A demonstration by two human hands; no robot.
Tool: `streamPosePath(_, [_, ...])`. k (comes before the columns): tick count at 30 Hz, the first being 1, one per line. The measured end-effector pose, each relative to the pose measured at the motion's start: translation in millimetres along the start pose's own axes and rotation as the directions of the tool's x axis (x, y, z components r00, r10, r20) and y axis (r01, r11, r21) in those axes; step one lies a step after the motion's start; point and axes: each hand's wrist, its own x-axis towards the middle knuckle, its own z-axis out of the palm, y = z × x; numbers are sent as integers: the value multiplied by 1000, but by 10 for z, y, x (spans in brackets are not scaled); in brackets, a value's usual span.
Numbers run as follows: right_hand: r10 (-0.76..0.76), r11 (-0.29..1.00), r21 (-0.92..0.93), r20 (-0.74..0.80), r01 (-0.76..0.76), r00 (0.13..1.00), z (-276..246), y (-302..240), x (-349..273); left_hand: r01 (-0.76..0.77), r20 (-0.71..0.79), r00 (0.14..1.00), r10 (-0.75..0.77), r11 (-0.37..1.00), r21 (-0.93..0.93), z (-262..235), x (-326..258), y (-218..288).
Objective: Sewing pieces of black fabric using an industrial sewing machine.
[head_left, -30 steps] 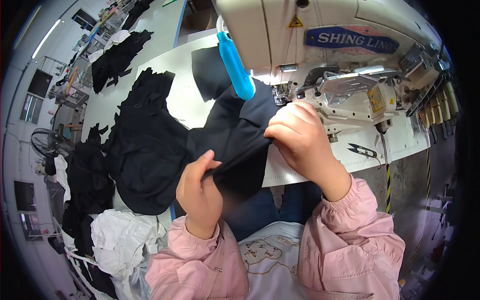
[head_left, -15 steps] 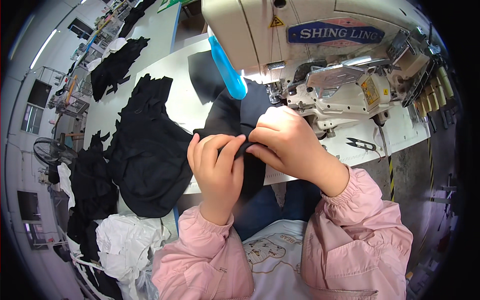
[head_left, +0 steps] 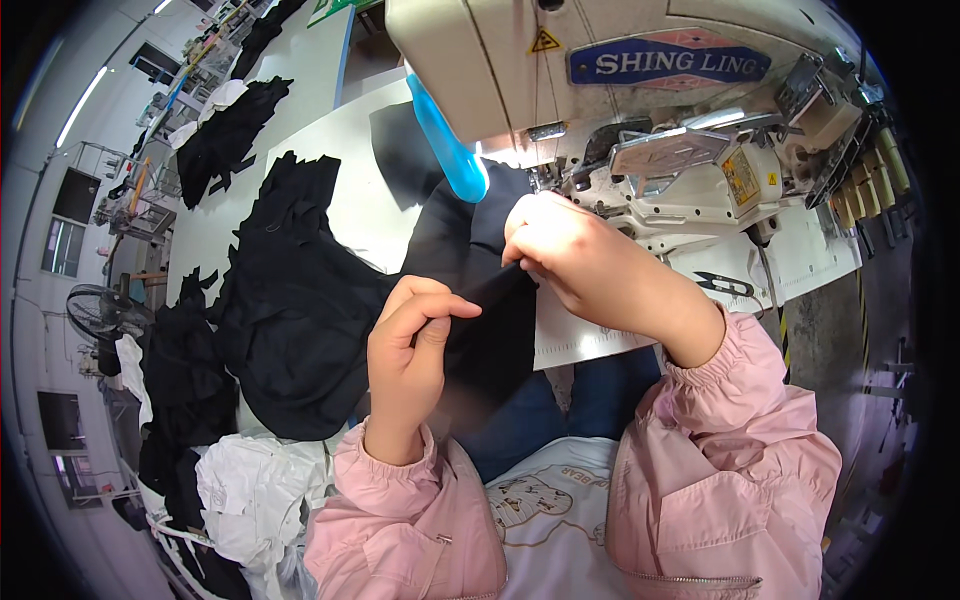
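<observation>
A black fabric piece (head_left: pixel 500 330) runs from under the sewing machine's presser foot (head_left: pixel 541 180) over the table's front edge toward my lap. My right hand (head_left: pixel 565 245) is closed on its upper part, close beside the foot, with the fingertips tucked under. Lower and to the left, my left hand (head_left: pixel 410 345) is curled at the same piece, thumb bent in beneath the index finger. The index fingertip points right along the cloth. What lies inside the left palm is hidden. The white sewing machine (head_left: pixel 480 70) stands just beyond both hands, with a blue guard (head_left: pixel 447 140) hanging at its left.
A heap of black cloth (head_left: pixel 290 320) covers the table to the left. Thread snips (head_left: pixel 724 284) lie on the table (head_left: pixel 590 342) at the right. White plastic bags (head_left: pixel 260 495) sit at lower left, and a fan (head_left: pixel 97 312) stands beyond.
My hands have moved apart: the left went slightly down and left with its fingers more curled, the right slid up toward the presser foot. The fabric between them shows more.
</observation>
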Motion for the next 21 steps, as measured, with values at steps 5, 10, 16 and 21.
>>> streamPosePath(5, [30,999,13,14,-30,999,6,-18,33,-81,-38,996,78,995,-62,27,-7,-78])
streamPosePath(10, [45,999,25,8,-45,999,47,-14,24,111,-194,975,-109,994,1,124,12,-34])
streamPosePath(16, [-51,992,-120,-30,47,998,31,-30,-28,-29,-131,990,54,983,183,138,6,38])
streamPosePath(21, [-259,839,-524,-146,148,955,57,-183,-331,-380,69,922,380,861,338,252,-12,40])
